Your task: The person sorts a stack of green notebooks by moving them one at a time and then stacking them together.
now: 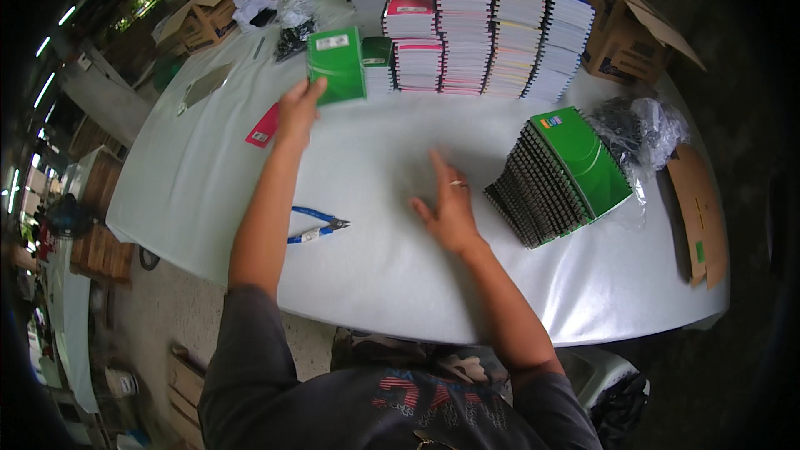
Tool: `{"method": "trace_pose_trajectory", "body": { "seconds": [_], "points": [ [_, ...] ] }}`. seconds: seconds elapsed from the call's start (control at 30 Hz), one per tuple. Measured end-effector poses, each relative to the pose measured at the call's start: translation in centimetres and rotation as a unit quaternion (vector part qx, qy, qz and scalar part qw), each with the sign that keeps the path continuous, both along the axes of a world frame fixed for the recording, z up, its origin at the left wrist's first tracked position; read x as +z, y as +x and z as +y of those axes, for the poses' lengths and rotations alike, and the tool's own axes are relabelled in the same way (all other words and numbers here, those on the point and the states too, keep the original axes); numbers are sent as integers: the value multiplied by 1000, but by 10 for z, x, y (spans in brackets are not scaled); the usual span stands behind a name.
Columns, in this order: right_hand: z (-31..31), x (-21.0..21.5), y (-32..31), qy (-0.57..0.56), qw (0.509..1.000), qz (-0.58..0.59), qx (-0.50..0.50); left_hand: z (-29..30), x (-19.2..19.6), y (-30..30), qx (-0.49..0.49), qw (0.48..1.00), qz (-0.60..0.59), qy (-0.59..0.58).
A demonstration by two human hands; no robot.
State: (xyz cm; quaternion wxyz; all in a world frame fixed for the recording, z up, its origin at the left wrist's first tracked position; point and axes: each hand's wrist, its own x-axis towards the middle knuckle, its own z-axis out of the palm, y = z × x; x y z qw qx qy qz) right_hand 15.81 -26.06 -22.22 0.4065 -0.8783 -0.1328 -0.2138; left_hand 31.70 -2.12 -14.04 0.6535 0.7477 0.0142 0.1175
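A green-covered notebook (337, 67) is gripped at its lower left corner by my left hand (298, 110), held up toward the far side of the table. Just beside it stands a short stack of green notebooks (377, 67). My right hand (451, 208) is over the middle of the table, fingers apart and holding nothing, slightly blurred. To its right leans a tall stack of green spiral notebooks (562, 175), black coils facing me. Blue-handled cutting pliers (321, 225) lie near my left forearm. A red card or cover (263, 127) lies by my left wrist.
Tall notebook stacks with red (462, 25), yellow (512, 29) and blue covers (564, 37) line the far side. Cardboard boxes (625, 25) (208, 15) stand at both far corners. Crumpled clear plastic (646, 129) and a flat cardboard piece (698, 217) lie at the right.
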Motion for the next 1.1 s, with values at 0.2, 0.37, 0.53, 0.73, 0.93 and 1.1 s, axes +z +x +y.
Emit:
{"method": "trace_pose_trajectory", "body": {
  "seconds": [0.2, 0.37, 0.53, 0.73, 0.93, 1.1],
  "points": [
    [10, -15, 7, -109, 988, 103, 21, 29, -8, 162, 7, 990, 131, -48],
    [3, -13, 8, -113, 987, 113, 14, -9, -24, 201, -46, 973, 224, -35],
    [3, -15, 9, -107, 990, 95, 14, -12, -25, 204, -84, 967, 241, -15],
    [5, -16, 12, -74, 989, 129, 4, 39, -12, 149, -133, 981, 126, 61],
    [8, 0, 14, 42, 995, -87, -18, 54, 37, 8, -384, 825, 94, 404],
    [10, 14, 0, -26, 991, -85, 103, -30, 54, -105, -415, 700, -109, 570]
  ]
}}
